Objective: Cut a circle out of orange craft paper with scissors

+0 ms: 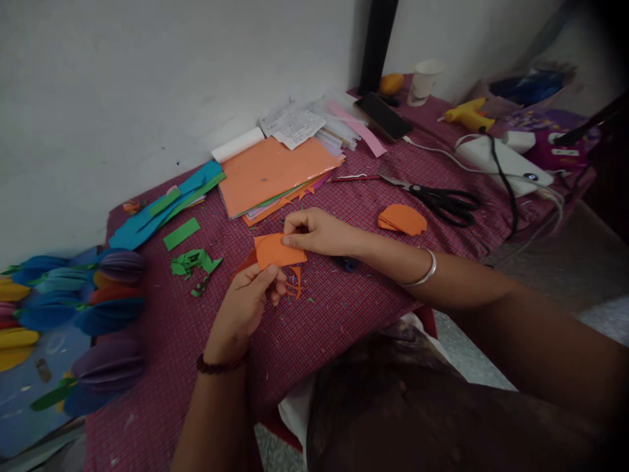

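Between my two hands is a piece of orange paper (272,250) with a faint curved line on it. My left hand (248,298) pinches its lower edge between thumb and fingers. At the upper right edge, my right hand (314,233) grips it, thumb on top. Thin orange paper offcuts (296,282) lie just below on the checked cloth. To the right rests a stack of rounded orange paper cutouts (401,219). Scissors with black handles (442,200) lie behind that stack, apart from both hands.
Orange sheets (275,170) lie at the back, near blue paper strips (162,210) and green scraps (194,263). Folded paper shapes (111,364) stand at left. A phone (383,116), paper cup (425,82), yellow glue gun (469,115) and white power strip (504,164) with cables occupy the right.
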